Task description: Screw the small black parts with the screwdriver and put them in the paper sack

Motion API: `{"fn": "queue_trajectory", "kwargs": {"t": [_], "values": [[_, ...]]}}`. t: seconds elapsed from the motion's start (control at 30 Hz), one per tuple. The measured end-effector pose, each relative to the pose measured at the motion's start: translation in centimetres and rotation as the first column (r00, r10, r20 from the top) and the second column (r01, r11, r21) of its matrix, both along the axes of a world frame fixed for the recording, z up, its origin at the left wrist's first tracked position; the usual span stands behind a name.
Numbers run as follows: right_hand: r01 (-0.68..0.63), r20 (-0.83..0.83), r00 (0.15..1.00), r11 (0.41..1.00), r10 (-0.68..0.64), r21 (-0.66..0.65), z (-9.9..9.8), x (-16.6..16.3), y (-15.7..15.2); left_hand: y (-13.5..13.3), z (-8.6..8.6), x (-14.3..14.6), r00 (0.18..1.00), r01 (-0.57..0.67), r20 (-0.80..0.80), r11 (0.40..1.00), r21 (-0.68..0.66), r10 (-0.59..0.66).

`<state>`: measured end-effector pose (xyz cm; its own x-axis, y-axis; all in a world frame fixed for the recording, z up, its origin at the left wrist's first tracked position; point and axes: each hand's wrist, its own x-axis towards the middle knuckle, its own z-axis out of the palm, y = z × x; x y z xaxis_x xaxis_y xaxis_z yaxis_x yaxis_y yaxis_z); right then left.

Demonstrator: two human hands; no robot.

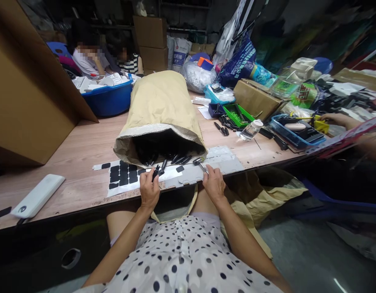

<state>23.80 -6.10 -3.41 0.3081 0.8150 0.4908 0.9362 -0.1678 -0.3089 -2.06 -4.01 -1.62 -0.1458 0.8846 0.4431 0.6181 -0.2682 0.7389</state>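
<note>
At the near edge of the bench (84, 142), the person's left hand (149, 189) pinches a small black piece (155, 173) narrowly between thumb and fingertips. A little to its right, over the same edge, the right hand (214, 183) grips a shiny metal piece (200, 164), whose thicker end points away from the person and lies close to the lip of a large tan sack (163, 97). The sack lies on its side, mouth turned to the near edge, with slim black parts (178, 159) gathered along its lower lip. Under and in front of the mouth, a white sheet bearing black patches (123, 171) reaches toward the near edge, and a flat grey board (224, 159) lies along that edge to the right.

Toward the bench's near left corner rests a white oblong device (38, 195). By the far edge, left of the sack, stands a blue basin (110, 99) heaped with white items. Right of the sack are a green tray (248, 115) and a tilted clear bottle (250, 131). Near the right end, another person's hand (340, 120) is beside a blue basket (313, 143).
</note>
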Motion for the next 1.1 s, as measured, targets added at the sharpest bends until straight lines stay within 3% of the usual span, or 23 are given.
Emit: {"fn": "queue_trajectory", "kwargs": {"t": [0.07,0.17,0.3,0.47,0.6,0.7,0.8,0.93,1.1], "values": [[0.009,-0.018,1.0,0.999,-0.01,-0.03,0.2,0.1,0.1,-0.2,0.4,0.8,0.996,0.042,0.075,0.999,-0.022,-0.04],[0.017,-0.083,0.996,0.99,-0.029,-0.139,0.7,0.1,0.2,0.0,1.1,2.2,0.977,0.133,0.189,0.979,-0.156,-0.102],[-0.034,-0.215,0.977,0.98,-0.01,-0.197,1.1,-0.1,0.1,1.4,1.9,3.7,0.943,0.2,0.312,0.945,-0.257,-0.115],[-0.058,-0.381,0.923,0.966,-0.044,-0.25,1.8,-0.3,-0.8,2.7,1.6,3.6,0.962,0.273,0.093,0.935,-0.225,-0.259],[-0.094,-0.497,0.866,0.955,-0.062,-0.282,2.9,-0.5,-2.3,2.4,0.3,2.5,0.955,0.268,-0.072,0.941,-0.206,-0.288],[-0.144,-0.528,0.849,0.964,0.006,-0.222,3.5,-1.3,-3.4,2.1,-0.4,2.3,0.946,0.272,-0.128,0.944,-0.186,-0.298],[-0.238,-0.535,0.83,0.968,0.158,-0.082,3.8,-2.7,-3.9,2.1,-0.8,2.6,0.939,0.266,-0.174,0.948,-0.172,-0.295],[-0.361,-0.497,0.795,0.93,0.348,0.072,3.7,-4.5,-3.8,2.5,-0.8,2.7,0.929,0.261,-0.215,0.946,-0.192,-0.3],[-0.447,-0.484,0.75,0.885,0.45,0.13,3.5,-5.9,-3.4,3.1,-0.3,2.4,0.904,0.293,-0.251,0.929,-0.227,-0.346]]}}
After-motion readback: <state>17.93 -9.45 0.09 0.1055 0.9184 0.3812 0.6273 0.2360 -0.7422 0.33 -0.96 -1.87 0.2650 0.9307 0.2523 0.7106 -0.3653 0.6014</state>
